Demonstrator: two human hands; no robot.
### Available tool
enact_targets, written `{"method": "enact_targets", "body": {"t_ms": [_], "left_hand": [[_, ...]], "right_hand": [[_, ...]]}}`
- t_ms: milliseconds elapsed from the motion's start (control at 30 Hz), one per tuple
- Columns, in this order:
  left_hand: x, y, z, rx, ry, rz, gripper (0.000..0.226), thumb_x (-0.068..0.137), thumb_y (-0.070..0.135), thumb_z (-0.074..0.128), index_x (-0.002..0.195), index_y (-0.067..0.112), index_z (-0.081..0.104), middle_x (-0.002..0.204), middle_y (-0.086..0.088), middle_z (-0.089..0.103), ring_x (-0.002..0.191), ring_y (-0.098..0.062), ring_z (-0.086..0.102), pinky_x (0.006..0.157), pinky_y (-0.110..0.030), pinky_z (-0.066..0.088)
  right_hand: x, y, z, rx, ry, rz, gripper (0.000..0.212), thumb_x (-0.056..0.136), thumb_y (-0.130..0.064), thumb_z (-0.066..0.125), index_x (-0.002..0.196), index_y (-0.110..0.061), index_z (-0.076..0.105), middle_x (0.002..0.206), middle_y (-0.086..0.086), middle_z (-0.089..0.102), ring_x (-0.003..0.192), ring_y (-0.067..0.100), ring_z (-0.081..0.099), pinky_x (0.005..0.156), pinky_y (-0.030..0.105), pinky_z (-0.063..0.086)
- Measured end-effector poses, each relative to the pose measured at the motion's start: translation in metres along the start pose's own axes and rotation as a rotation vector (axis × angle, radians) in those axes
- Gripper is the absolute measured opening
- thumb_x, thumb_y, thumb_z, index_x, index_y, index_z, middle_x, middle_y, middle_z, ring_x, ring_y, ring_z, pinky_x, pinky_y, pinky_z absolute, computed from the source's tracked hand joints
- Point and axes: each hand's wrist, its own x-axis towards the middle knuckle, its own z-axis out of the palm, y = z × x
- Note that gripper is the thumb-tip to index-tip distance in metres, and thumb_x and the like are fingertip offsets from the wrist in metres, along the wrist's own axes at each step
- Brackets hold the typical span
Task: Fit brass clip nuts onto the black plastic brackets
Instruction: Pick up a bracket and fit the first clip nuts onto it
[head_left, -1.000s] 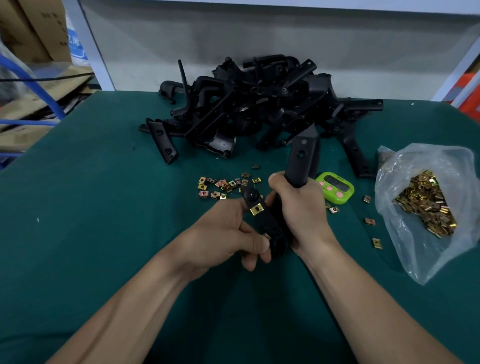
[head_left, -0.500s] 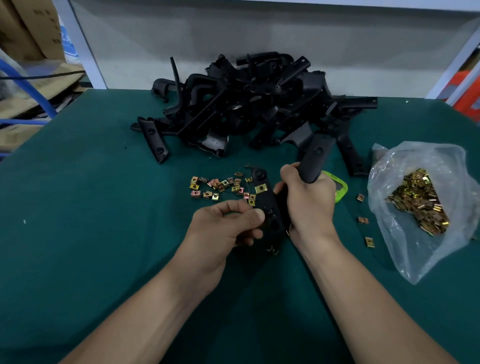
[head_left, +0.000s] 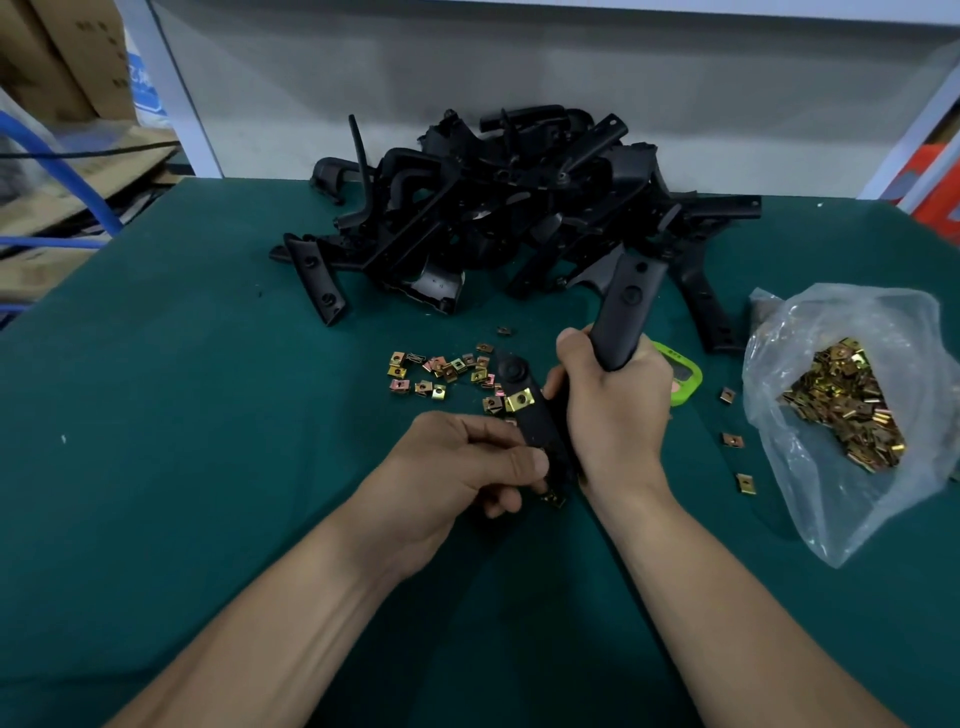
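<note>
My right hand (head_left: 615, 415) grips a V-shaped black plastic bracket (head_left: 626, 306) by its upper arm. The bracket's lower arm (head_left: 524, 415) carries one brass clip nut (head_left: 520, 400) fitted on its edge. My left hand (head_left: 462, 467) pinches the lower end of that arm, thumb on top; a second brass clip nut (head_left: 555, 500) peeks out just under its fingers. Loose brass clip nuts (head_left: 441, 371) lie scattered on the green mat just behind my hands.
A heap of black brackets (head_left: 509, 208) fills the back of the green table (head_left: 182, 415). A clear plastic bag of clip nuts (head_left: 847, 410) sits at the right, with three stray nuts (head_left: 732, 440) beside it. A green timer (head_left: 683, 376) lies behind my right hand.
The bracket has swung from upright to tilted down towards the mat, and my left hand has slid to the lower arm's near end.
</note>
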Motion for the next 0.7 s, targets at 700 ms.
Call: {"method": "enact_targets", "body": {"t_ms": [700], "left_hand": [[0.000,-0.006,0.016,-0.088,0.373,0.105,0.023,0.084,0.018,0.079,0.061,0.016,0.078,0.063,-0.005,0.071,0.049,-0.014,0.057,0.043,-0.017,0.039]], "right_hand": [[0.000,0.005,0.010,0.023,0.164,-0.074,0.011,0.098,-0.019,0.061,0.092,-0.016,0.053,0.059,0.004,0.067,0.051,0.014,0.063,0.051,0.022,0.045]]}}
